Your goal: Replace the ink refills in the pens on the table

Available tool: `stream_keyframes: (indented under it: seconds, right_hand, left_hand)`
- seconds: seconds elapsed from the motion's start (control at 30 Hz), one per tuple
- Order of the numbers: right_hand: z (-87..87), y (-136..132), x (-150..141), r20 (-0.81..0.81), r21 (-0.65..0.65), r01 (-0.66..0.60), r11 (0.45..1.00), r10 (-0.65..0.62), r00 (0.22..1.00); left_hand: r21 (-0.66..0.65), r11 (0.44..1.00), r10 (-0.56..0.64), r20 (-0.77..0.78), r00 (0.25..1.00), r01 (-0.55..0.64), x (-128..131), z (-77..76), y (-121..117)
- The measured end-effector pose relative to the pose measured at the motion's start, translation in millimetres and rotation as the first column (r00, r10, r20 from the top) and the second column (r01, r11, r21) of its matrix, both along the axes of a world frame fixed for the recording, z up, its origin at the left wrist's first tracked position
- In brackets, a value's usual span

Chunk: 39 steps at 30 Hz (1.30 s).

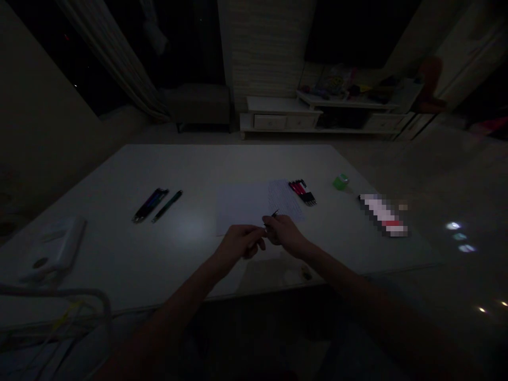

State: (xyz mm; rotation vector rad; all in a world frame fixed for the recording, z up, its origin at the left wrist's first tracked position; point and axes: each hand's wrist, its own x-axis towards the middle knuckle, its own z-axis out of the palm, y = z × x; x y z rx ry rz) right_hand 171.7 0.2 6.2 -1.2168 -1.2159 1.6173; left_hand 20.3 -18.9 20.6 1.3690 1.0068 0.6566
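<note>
Over the near edge of a sheet of paper [242,203], my two hands meet at the fingertips. My right hand [286,233] is closed around a dark pen [275,213], one end of which pokes out above the fingers. My left hand [243,241] has its fingers bent and drawn together, the fingertips touching or almost touching my right hand. Whatever lies between the left fingertips is too dark to make out. Lines of handwriting cover the right part of the paper [282,194]. Just past it lies a cluster of red and black pens [302,191].
Several dark pens [151,205] and one separate pen [167,206] lie left on the white table [206,164]. A green, clear-topped object [340,181] and a pixelated item [383,214] are at right. A white box [55,246] sits near left, by a curved tube [59,291].
</note>
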Motion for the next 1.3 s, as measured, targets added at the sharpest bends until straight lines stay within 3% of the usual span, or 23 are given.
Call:
stream_keyframes:
  seconds: [0.07,0.1,0.17,0.23,0.3,0.33,0.4,0.47,0.53,0.6,0.7,0.8,0.97,1.13,1.23,1.3]
  right_hand:
    - [8.1,-2,2,0.004,0.053,-0.034,0.998,0.034,0.999]
    - [11.4,-2,3,0.022,0.092,-0.052,0.994,0.05,0.999]
    - [15.2,-3,6,0.073,0.163,-0.076,0.984,0.065,0.995]
    - [14.4,-2,8,0.12,0.201,-0.057,0.978,0.034,0.992]
    - [9.5,-1,7,0.144,0.178,0.003,0.984,-0.029,0.989]
    - [6.3,-1,6,0.147,0.152,0.04,0.988,-0.063,0.987]
    - [0.3,-1,2,0.154,0.112,0.089,0.99,-0.106,0.982]
    - [-3.2,-1,-2,0.181,0.113,0.119,0.986,-0.138,0.974]
    - [-4.1,-2,-5,0.225,0.133,0.141,0.981,-0.168,0.96]
    - [-4.3,-2,-6,0.255,0.145,0.149,0.978,-0.183,0.949]
    - [-7.2,-1,-6,0.244,0.164,0.156,0.974,-0.193,0.951]
    - [-12.9,1,-5,0.182,0.138,0.169,0.976,-0.192,0.964]
    - [-13.8,0,-8,0.101,0.053,0.165,0.985,-0.17,0.98]
    - [-3.1,-6,-10,0.039,-0.03,0.132,0.991,-0.131,0.991]
    - [5.0,-9,-9,-0.068,-0.093,0.073,0.993,-0.08,0.994]
    - [9.6,-10,-7,-0.1,-0.076,0.032,0.997,-0.04,0.994]
  left_hand:
    - [-0.27,0.959,-0.016,0.249,0.968,0.085,-4,1.6,2]
    - [-0.343,0.929,-0.021,0.325,0.945,0.138,-5,2.2,3]
    - [-0.367,0.907,-0.059,0.371,0.927,0.205,-6,3.9,4]
    - [-0.253,0.954,-0.092,0.264,0.96,0.16,-4,6.0,5]
    - [-0.014,0.999,-0.041,0.028,0.999,0.041,-2,6.0,5]
    - [0.13,0.992,0.018,-0.102,0.995,-0.005,-1,4.7,5]
    - [0.396,0.918,0.143,-0.315,0.938,-0.006,0,-0.9,3]
    - [0.568,0.819,0.229,-0.448,0.864,0.077,0,-8.5,2]
    - [0.646,0.743,0.277,-0.533,0.8,0.173,0,-15.3,-1]
    - [0.66,0.712,0.296,-0.592,0.75,0.239,1,-19.2,-4]
    - [0.647,0.709,0.308,-0.643,0.702,0.281,5,-18.8,-8]
    - [0.637,0.724,0.301,-0.637,0.71,0.265,9,-12.7,-10]
    - [0.487,0.868,0.188,-0.505,0.843,0.098,6,2.0,-8]
    - [0.124,0.992,-0.004,-0.217,0.976,0.032,0,10.0,-4]
    - [-0.136,0.99,-0.024,0.03,0.999,0.028,-1,12.5,-4]
    - [-0.227,0.973,-0.01,0.145,0.989,0.043,-2,13.1,-5]
